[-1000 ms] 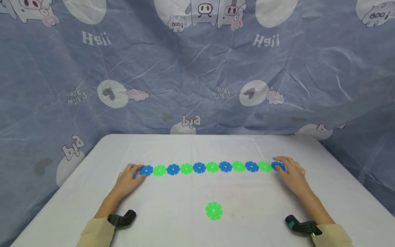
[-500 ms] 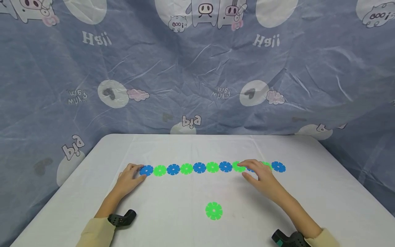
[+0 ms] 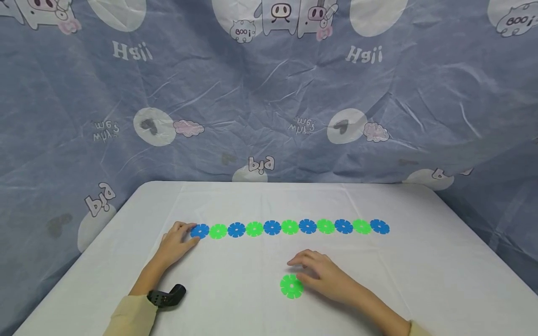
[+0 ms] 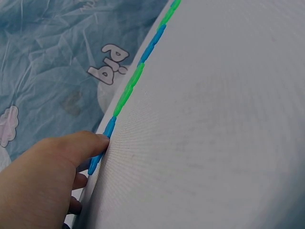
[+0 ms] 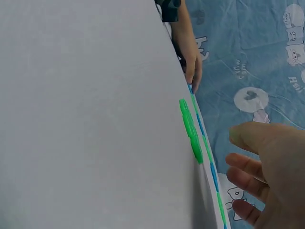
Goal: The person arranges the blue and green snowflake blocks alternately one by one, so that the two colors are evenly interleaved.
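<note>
A row of flat, notched plastic discs, blue and green by turns, lies across the white table. My left hand [image 3: 173,242] holds the blue disc [image 3: 200,231] at the row's left end, between thumb and fingers. The left wrist view shows the thumb against that blue disc [image 4: 111,127]. A loose green disc [image 3: 290,287] lies in front of the row. Over its right side is my right hand [image 3: 323,275], fingers loosely bent and thumb apart from them. Nothing is between those fingers in the right wrist view, where the green disc [image 5: 190,131] shows edge-on, away from the hand.
Other discs of the row, from a green disc [image 3: 218,231] to the blue disc [image 3: 380,227] at its right end, run edge to edge. Behind the table [image 3: 235,298] hangs a blue-grey printed cloth [image 3: 235,98]. A black wrist device [image 3: 166,297] is on my left wrist.
My right hand has left the blue disc at the right end of the row and moved left and nearer, to the loose green disc. The left hand stays where it was.
</note>
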`<state>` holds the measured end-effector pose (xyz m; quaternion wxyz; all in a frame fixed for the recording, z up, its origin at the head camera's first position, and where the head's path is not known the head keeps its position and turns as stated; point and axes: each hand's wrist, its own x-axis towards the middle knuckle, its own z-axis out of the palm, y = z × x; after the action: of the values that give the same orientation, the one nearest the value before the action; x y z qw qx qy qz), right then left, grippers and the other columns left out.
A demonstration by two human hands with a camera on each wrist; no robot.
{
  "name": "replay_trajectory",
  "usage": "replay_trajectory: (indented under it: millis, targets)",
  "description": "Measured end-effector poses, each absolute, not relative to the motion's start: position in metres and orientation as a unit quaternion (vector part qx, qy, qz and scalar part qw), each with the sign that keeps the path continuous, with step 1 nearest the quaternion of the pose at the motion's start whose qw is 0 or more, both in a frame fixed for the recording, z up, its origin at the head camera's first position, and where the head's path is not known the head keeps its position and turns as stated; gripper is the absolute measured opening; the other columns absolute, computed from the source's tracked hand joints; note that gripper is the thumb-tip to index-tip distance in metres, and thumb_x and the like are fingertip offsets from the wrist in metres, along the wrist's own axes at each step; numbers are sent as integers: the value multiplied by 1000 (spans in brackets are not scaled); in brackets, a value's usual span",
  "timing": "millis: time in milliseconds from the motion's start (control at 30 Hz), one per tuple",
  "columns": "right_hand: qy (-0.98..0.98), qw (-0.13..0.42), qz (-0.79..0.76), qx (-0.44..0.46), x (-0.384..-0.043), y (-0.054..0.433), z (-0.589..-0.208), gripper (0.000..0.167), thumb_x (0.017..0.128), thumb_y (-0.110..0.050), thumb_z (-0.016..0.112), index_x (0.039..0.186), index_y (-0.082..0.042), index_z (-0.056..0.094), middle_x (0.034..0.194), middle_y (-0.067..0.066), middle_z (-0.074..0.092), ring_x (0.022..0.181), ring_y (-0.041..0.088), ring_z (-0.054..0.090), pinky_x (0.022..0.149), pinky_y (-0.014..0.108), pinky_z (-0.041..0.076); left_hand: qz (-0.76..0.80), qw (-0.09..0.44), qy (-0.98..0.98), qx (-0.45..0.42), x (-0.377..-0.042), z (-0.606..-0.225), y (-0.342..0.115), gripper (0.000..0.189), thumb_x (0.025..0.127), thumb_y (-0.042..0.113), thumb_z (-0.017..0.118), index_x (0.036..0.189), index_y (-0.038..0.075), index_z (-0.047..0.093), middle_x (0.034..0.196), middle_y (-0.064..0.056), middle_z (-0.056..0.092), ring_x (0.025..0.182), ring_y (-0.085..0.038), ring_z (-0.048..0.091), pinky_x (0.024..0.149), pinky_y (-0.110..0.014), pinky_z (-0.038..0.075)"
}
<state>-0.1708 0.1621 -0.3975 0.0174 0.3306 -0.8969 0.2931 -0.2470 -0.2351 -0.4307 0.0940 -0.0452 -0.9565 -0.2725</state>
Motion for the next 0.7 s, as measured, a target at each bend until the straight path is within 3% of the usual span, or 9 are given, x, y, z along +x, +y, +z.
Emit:
replay_trajectory:
  millis: [267, 467, 700]
  targets:
    - [-863, -43, 382, 328, -175, 161, -415, 24, 92, -25, 51, 114, -19, 59, 112, -4, 55, 93, 7, 51, 81, 22, 44, -267, 85, -959, -40, -248, -434, -236, 51, 86, 32, 57, 127, 4, 49, 118, -17, 47, 110, -34, 46, 87, -51, 31]
    - [-864, -38, 373, 336, -178, 163, -422, 22, 92, -24, 52, 113, -21, 60, 110, -8, 54, 90, 1, 49, 79, 20, 44, -267, 87, -959, -43, -248, -435, -236, 51, 86, 32, 57, 127, 3, 49, 118, -18, 47, 110, -35, 46, 88, -51, 31]
    - [-877, -19, 331, 348, -179, 164, -424, 27, 89, -32, 56, 114, -23, 60, 111, -12, 52, 95, 3, 49, 82, 24, 42, -269, 90, -958, -44, -248, -434, -237, 51, 86, 32, 57, 127, 3, 49, 118, -18, 47, 111, -35, 46, 89, -52, 30]
